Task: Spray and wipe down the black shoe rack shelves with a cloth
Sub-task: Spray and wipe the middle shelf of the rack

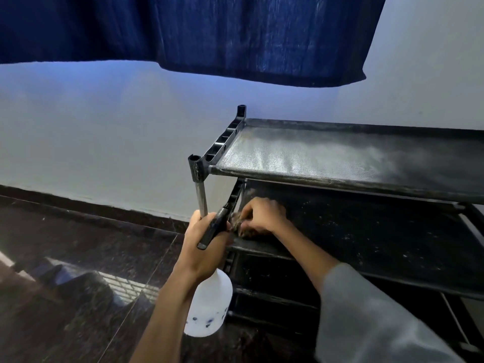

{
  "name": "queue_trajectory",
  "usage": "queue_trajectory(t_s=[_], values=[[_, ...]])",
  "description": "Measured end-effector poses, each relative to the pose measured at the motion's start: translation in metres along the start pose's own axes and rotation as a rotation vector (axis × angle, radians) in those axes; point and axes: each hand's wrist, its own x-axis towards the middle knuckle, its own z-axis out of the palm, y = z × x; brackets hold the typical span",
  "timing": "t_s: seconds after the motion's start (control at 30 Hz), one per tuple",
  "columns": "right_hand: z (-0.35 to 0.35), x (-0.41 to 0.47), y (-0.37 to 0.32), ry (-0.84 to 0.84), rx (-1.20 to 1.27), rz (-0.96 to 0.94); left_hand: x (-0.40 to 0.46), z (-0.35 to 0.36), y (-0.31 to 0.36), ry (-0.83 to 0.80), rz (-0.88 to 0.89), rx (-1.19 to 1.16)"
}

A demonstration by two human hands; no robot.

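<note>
Shoe rack (340, 158): right hand (262, 214) grip bunches cloth (239, 226) at second shelf's left edge; left hand (207, 242) grip clasps spray bottle (209, 307).

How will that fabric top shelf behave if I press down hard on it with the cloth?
The top shelf looks like woven fabric stretched between bars, so it will probably sag rather than stay stiff. Its sheen suggests it is wet, so the cloth may slide easily. The rack looks slim and might shift.

Left hand (203, 239) and right hand (262, 216) both clenched.
</note>
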Motion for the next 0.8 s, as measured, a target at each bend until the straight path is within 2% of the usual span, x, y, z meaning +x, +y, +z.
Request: queue_trajectory(t_s=[0.07,0.2,0.27,0.4,0.47,0.57,0.7,0.8], values=[[-0.008,-0.022,0.001,-0.108,-0.011,-0.06,0.0,0.002,0.001,-0.006,0.008,0.02],[0.0,-0.038,0.008,-0.061,0.076,-0.03,-0.001,0.003,0.002,-0.001,0.009,0.038],[0.011,-0.032,0.008,0.012,0.113,-0.008,-0.001,0.003,0.005,0.0,0.005,0.03],[0.023,0.002,0.01,0.24,-0.048,0.025,-0.001,0.002,0.008,-0.006,-0.021,0.002],[0.019,0.015,0.014,0.302,-0.002,0.075,-0.002,0.001,0.009,-0.005,-0.034,0.005],[0.011,0.014,0.018,0.206,0.036,0.055,-0.001,-0.001,0.009,-0.009,-0.035,0.027],[-0.006,-0.023,0.025,-0.142,0.006,-0.079,-0.001,0.0,0.009,-0.02,-0.039,0.043],[-0.015,-0.05,0.03,-0.152,0.033,-0.064,-0.005,0.003,0.014,-0.009,-0.042,0.031]])
